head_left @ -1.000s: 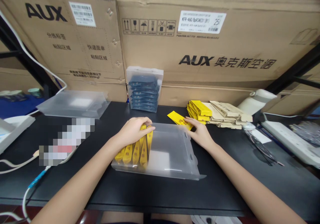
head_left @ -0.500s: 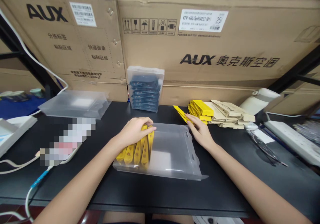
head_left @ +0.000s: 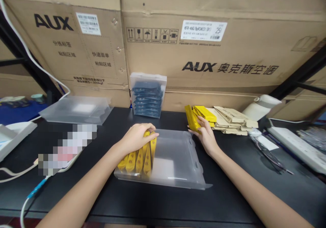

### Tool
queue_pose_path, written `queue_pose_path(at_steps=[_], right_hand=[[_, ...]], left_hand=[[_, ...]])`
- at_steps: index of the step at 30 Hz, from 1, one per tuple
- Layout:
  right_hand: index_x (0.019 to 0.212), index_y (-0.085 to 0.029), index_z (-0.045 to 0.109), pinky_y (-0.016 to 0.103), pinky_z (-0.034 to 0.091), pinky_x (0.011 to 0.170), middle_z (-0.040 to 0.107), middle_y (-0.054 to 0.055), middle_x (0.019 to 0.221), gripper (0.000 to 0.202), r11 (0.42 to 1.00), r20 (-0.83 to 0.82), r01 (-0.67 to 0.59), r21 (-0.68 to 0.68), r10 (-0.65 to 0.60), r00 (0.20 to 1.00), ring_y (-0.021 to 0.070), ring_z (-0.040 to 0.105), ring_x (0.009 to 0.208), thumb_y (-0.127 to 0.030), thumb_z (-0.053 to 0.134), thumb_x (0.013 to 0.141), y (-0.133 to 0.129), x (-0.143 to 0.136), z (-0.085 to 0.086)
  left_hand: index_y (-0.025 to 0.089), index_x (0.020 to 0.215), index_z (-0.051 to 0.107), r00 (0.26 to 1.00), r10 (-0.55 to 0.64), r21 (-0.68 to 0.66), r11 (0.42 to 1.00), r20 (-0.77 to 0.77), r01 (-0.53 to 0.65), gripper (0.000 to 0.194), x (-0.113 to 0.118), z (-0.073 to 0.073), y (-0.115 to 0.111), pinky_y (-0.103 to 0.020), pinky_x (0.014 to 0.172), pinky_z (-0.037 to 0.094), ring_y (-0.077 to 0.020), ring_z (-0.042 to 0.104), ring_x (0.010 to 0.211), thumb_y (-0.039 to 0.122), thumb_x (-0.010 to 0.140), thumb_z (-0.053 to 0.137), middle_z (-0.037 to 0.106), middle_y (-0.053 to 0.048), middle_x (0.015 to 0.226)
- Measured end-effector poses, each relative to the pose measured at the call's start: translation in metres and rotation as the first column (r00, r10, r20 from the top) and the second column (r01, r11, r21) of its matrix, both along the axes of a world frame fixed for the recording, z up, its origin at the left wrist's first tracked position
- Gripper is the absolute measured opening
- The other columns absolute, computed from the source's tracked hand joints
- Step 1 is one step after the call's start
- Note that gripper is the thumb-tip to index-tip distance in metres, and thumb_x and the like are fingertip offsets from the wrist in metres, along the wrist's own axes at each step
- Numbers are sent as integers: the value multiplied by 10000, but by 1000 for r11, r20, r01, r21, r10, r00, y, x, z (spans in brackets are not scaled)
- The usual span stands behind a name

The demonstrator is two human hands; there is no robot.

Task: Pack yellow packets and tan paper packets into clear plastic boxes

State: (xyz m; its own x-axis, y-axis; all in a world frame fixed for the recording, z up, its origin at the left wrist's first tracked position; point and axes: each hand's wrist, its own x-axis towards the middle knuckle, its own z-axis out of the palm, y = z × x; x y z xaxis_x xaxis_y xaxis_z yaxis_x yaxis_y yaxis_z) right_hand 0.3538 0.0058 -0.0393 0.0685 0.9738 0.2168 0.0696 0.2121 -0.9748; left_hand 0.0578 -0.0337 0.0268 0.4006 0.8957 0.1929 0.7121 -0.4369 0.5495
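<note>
A clear plastic box (head_left: 175, 153) lies on its side on the black table, its flapped end toward the right. Several yellow packets (head_left: 139, 158) stand in a row at its left end. Over their tops my left hand (head_left: 139, 138) is curled, thumb and fingers gripping the row. My right hand (head_left: 205, 134) pinches a single yellow packet (head_left: 191, 117), held tilted beyond the box's upper right corner. Just behind that packet sits a small pile of yellow packets (head_left: 206, 114), with beige packets (head_left: 229, 116) stacked to its right.
An upright clear box of blue packets (head_left: 147, 99) stands against the cardboard cartons (head_left: 152, 58). At the left are another clear box (head_left: 76, 109) and a blurred-out device (head_left: 68, 150) with cables. To the right lie a white bottle (head_left: 262, 105), glasses (head_left: 270, 153) and a power strip (head_left: 297, 146).
The packet in my right hand has turned, now showing its broad side. My right hand has shifted slightly rightward. My left hand keeps its place on the row.
</note>
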Motion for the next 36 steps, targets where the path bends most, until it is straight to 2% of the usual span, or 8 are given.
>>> queue_pose_path(at_steps=[5,9,12,17,20,25,30,36], right_hand=[[1204,-264,443,465,475,934,479,121,1361,527,997,-34,37,-67,-39,999,227,635,1011,-270,603,702,1,-1,-3],[1166,-210,497,438,489,933,619,119,1190,600,992,-81,65,-105,-74,994,239,642,1008,-325,742,631,0,-3,1],[1103,-190,555,424,510,925,684,91,1044,559,992,-130,33,-121,-48,990,247,650,1004,-336,783,614,-1,-5,4],[940,-194,602,470,558,840,696,76,985,287,993,-234,-21,-113,-6,972,283,670,961,-396,662,746,-2,-10,7],[914,-194,590,485,566,811,687,89,1019,275,992,-301,-49,-116,12,954,304,658,987,-435,605,781,-3,-12,10],[982,-191,591,475,541,874,685,101,1034,323,987,-334,-96,-125,49,941,310,628,1048,-457,588,799,-6,-12,14],[1011,-171,597,478,526,900,684,113,1050,278,973,-419,-160,-169,77,905,309,625,1054,-358,589,805,-5,-11,12],[1186,-136,520,492,520,886,708,121,980,357,954,-582,-213,-213,51,811,278,684,924,-204,465,840,-3,-11,13]], left_hand=[[235,937,642,1000,-9,-1,1000,13,9,310,0,1,0,-295,761,452,-207,631,857,483,830,490,691,-25,902],[233,929,643,1000,-13,-4,1000,24,13,296,1,1,1,-295,764,453,-207,631,857,469,827,497,693,-27,904],[233,927,642,1000,-11,6,1000,18,11,288,1,0,1,-292,757,453,-209,634,863,463,826,501,694,-27,907],[241,921,642,1000,-1,13,1000,14,1,283,0,0,-1,-285,739,457,-209,636,872,468,829,500,696,-18,914],[238,912,640,1000,-1,8,1000,24,1,283,0,0,-1,-285,744,457,-213,634,892,469,828,500,698,-21,942],[237,923,640,999,-7,14,1000,40,7,281,0,0,-1,-287,755,457,-215,631,913,463,827,505,698,-25,959],[237,911,636,999,-14,8,1000,45,14,273,0,0,-1,-283,748,452,-199,633,865,461,832,502,695,-15,915],[234,922,640,999,-12,-3,1000,45,12,284,1,1,-2,-280,759,450,-201,630,874,462,833,496,692,-20,925]])
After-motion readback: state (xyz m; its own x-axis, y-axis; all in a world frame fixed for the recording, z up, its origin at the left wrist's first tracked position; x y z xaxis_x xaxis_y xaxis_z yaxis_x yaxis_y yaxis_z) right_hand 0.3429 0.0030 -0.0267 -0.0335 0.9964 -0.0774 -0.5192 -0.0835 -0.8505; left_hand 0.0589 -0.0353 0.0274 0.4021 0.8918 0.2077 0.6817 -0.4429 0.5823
